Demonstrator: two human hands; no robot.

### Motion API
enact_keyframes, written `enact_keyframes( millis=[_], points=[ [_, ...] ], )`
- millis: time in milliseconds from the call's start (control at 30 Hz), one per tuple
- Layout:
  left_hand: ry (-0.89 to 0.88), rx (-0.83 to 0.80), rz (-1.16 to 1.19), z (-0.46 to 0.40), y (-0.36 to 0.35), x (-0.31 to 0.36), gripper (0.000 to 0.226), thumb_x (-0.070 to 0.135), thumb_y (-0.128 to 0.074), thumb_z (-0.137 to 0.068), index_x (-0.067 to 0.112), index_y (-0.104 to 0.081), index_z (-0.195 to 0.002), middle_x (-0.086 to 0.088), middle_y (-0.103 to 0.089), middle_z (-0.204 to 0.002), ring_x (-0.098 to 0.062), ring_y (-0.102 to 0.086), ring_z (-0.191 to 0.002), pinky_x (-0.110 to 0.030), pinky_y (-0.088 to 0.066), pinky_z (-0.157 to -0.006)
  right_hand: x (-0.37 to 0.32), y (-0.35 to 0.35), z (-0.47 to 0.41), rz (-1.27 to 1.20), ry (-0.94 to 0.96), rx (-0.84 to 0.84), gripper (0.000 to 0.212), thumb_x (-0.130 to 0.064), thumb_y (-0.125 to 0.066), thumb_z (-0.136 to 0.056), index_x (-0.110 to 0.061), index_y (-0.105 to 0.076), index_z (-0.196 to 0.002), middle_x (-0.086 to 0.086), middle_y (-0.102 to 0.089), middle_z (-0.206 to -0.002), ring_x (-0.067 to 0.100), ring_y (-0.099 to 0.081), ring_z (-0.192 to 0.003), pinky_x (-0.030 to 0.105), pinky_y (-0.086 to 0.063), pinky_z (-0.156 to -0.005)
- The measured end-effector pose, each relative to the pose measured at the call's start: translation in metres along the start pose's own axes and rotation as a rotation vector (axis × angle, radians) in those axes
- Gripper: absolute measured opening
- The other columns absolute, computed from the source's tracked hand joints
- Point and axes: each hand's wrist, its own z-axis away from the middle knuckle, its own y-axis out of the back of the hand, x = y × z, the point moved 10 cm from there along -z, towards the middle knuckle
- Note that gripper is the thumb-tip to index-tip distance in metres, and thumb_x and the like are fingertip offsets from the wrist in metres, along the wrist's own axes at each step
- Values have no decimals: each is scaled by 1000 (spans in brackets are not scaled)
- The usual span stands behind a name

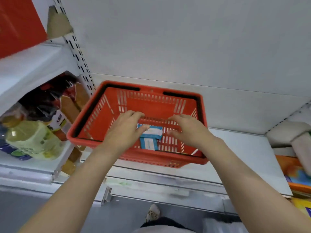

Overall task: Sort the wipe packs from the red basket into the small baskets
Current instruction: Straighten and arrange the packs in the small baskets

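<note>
red basket [104,115] open-topped; walls enclose

We're looking at a shop aisle here, a small supermarket by the look of it. White metal shelving [244,157] is running across the view, and a slotted upright [79,52] is climbing the back panel, the kind that takes adjustable retail shelves. A red basket [107,140] with black handles is sitting on the shelf, a plain shopping basket. To the left, stock is lining the neighbouring bay: a pale yellow bottle [32,137] is lying among cartons [67,106] and dark packets. On the right, bright printed packs [296,175] are stacking up beneath soft grey bundles [286,133]. A red sign [16,26] is hanging at top left.
</note>
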Motion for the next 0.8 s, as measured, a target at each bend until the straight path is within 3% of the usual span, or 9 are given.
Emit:
enact_keyframes(
  millis=[167, 267, 367, 433, 533, 667, 800],
  points=[
    [20, -256, 0, -50, -54, -33, 59, 53, -60, -89, 22, -50, -138, -4, -53, -136, -24, -48, -126, -39, -41, -103, 26, -76, -51, 16, -106, -521, 56, -53, -67, -85, -31, -53, -135, -1, -62, -131, 18, -59, -108, 26, -47, -80],
    [15, -440, -35, -70, -89, -48, 64, 55, -60, -89, 21, -46, -141, -8, -50, -141, -27, -47, -129, -38, -41, -104, 43, -118, -54, 94, -204, -790, 75, -66, -67, -78, -25, -50, -139, 3, -58, -136, 24, -60, -114, 32, -50, -90],
    [-30, -586, -92, -90, -117, -54, 64, 56, -59, -89, 19, -47, -140, -11, -53, -140, -28, -51, -125, -39, -44, -100, 60, -147, -37, -54, -456, -962, 93, -71, -77, -63, -15, -52, -133, 12, -65, -119, 28, -72, -90, 41, -60, -80],
    [-76, -667, -86, -101, -135, -53, 63, 55, -57, -91, 18, -47, -141, -9, -54, -141, -27, -52, -125, -36, -44, -97, 63, -153, -24, -59, -537, -1072, 101, -74, -77, -59, -14, -49, -136, 14, -62, -125, 27, -69, -83, 38, -61, -70],
    [-99, -769, -57, -112, -163, -56, 67, 54, -54, -94, 16, -41, -147, -8, -45, -149, -26, -46, -132, -35, -40, -105, 60, -154, -17, -26, -535, -1107, 107, -78, -75, -55, -21, -45, -141, 5, -56, -136, 23, -59, -87, 34, -54, -75],
    [-54, -797, 8, -123, -189, -76, 70, 54, -56, -92, 18, -37, -149, -8, -39, -154, -26, -42, -136, -33, -35, -107, 60, -151, -25, -115, -524, -972, 102, -68, -84, -53, -23, -48, -138, 0, -56, -134, 25, -57, -113, 35, -50, -91],
    [-35, -741, 53, -134, -203, -90, 67, 50, -65, -88, 19, -44, -144, -7, -50, -145, -25, -50, -127, -32, -40, -98, 67, -146, -30, -319, -598, -881, 74, -44, -88, -64, -25, -52, -126, -5, -61, -114, 19, -59, -101, 29, -52, -79]
  ],
)
